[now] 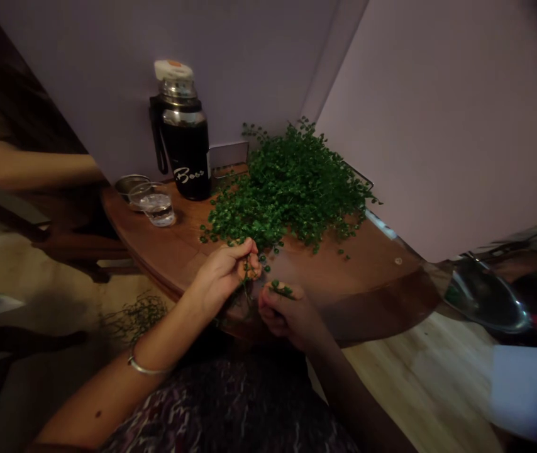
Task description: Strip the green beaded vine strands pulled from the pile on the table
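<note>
Head view: the leafy pile (297, 182) lies on the table (381, 267) near its rear corner, close to the walls (438, 126). Before it, near the curved front edge, the left hand (228, 267) pinches a thin sprig (246, 277) between thumb and fingers; just beside it, the right hand (292, 313) curls narrowly around some green leaves (282, 289). A flask (188, 151) and a glass (161, 211) bound the left side; rightward, brown wood stretches from the pile to the rounded rim.
</note>
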A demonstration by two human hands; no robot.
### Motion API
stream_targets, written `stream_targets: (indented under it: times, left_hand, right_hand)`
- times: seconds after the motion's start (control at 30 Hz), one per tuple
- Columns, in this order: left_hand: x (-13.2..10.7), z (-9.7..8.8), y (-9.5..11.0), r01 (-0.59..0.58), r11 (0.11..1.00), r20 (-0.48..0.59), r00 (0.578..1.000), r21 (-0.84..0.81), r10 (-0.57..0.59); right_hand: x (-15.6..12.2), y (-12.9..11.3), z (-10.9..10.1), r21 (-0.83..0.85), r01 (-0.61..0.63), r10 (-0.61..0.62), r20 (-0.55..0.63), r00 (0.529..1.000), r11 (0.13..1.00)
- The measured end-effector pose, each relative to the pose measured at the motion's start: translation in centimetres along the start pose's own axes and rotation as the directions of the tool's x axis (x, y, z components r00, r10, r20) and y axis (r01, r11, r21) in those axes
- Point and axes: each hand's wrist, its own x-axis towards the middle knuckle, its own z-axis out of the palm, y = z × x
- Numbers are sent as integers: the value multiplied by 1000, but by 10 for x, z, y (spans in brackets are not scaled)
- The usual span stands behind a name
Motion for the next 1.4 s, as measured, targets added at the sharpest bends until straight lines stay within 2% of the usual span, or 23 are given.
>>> stream_targets:
  times: [0.2,0.3,0.37,0.43,0.5,0.53,0.57,0.6,0.63,0.67,0.7,0.73,0.77,0.8,0.87,0.9,0.93,1.0,1.1,1.2,1.3,1.4]
  left_hand:
    - [-1,4,-1,-39,999,19,999,-14,40]
    - [-2,5,1,-59,998,5,998,-23,59]
    - [-3,1,5,-63,996,65,996,59,59]
    - [-6,-4,9,-78,970,161,986,228,42]
    - [-12,-10,15,-136,870,181,982,474,55]
    - [-18,-12,17,-184,782,152,982,595,116]
    - [-25,-12,20,-242,677,114,967,695,229]
    - [-34,-11,22,-303,569,85,922,765,377]
    - [-43,-8,23,-373,477,76,843,796,533]
    - [-52,-4,23,-449,404,78,740,797,668]
    - [-60,2,22,-527,343,99,641,778,762]
    - [-66,8,20,-588,286,142,574,757,806]
    - [-69,13,17,-633,238,211,550,737,808]
    - [-69,18,13,-661,209,294,564,721,772]
    - [-60,22,4,-669,213,434,657,712,616]
    - [-52,21,-1,-647,244,469,718,722,515]
    - [-44,19,-5,-626,286,486,761,726,430]
    - [-27,12,-11,-589,395,513,808,705,289]
    - [-12,4,-14,-518,509,508,844,688,172]
    - [-8,2,-11,-448,558,467,876,699,119]
    - [-11,4,-4,-397,606,453,889,689,67]
    - [-14,7,2,-280,686,437,897,671,-61]
  right_hand:
    - [-1,-2,0,63,-87,87,10,996,994]
    - [-1,-3,-1,84,-69,71,-23,997,994]
    - [-1,-6,-2,66,-26,30,-55,998,997]
    - [-1,-10,-5,29,3,0,-91,996,1000]
    - [0,-13,-10,-25,12,-16,-140,990,1000]
    - [0,-14,-12,-64,17,-27,-169,985,998]
    - [1,-15,-15,-108,19,-39,-192,981,994]
    - [2,-15,-17,-155,20,-52,-207,977,988]
    - [3,-15,-18,-201,24,-69,-217,974,979]
    - [4,-15,-19,-242,29,-84,-222,971,970]
    - [5,-15,-19,-273,35,-98,-220,970,961]
    - [6,-16,-17,-291,43,-107,-209,972,956]
    - [7,-16,-16,-295,50,-111,-194,975,954]
    - [8,-17,-14,-285,52,-106,-176,979,957]
    - [9,-20,-10,-240,46,-84,-150,985,970]
    - [9,-21,-9,-215,42,-76,-153,985,976]
    - [9,-22,-9,-192,39,-71,-162,984,981]
    - [9,-23,-11,-160,43,-70,-173,982,986]
    - [8,-23,-17,-132,48,-68,-153,986,990]
    - [7,-21,-19,-118,60,-77,-139,987,991]
    - [5,-21,-18,-71,59,-65,-96,993,996]
    - [3,-21,-17,-37,10,-10,-18,1000,999]
